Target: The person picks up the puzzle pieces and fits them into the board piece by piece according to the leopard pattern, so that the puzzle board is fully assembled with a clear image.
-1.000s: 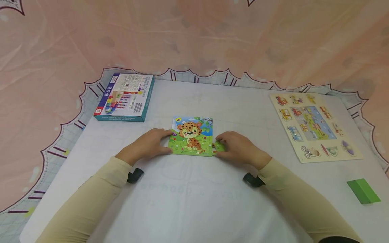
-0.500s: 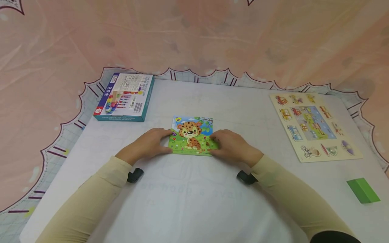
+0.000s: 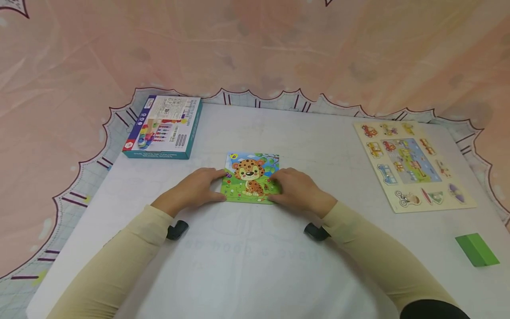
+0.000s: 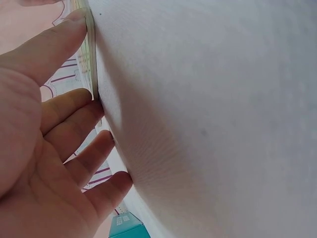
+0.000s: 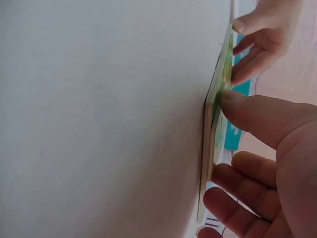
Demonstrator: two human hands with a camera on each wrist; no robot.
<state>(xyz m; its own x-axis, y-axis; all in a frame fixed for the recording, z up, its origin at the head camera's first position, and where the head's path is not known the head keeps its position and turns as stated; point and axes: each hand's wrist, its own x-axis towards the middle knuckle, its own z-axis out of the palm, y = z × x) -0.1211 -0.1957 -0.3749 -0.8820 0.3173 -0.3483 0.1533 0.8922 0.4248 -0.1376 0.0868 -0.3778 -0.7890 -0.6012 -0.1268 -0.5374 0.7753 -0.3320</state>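
Note:
A square leopard picture puzzle (image 3: 235, 192) lies flat on the white tabletop, in the middle of the head view. My left hand (image 3: 194, 189) rests at its left edge. In the left wrist view, thumb and index fingertips touch that edge while the remaining fingers are spread. At the lower right of the picture my right hand (image 3: 298, 189) pinches a green puzzle piece (image 3: 272, 188) between thumb and fingers. The right wrist view shows this piece at the right edge, its thin layers stacked; how far it sits inside the frame cannot be told.
A boxed bead toy (image 3: 163, 128) lies at the back left. On the right is a wooden peg puzzle board (image 3: 414, 166) with vehicle pictures, and a green block (image 3: 477, 249) is nearer the front. A patterned curtain (image 3: 255, 44) hangs behind the table.
My right hand has slid left with the green piece, from beside the puzzle onto its lower right part. My left hand has stayed at the left edge.

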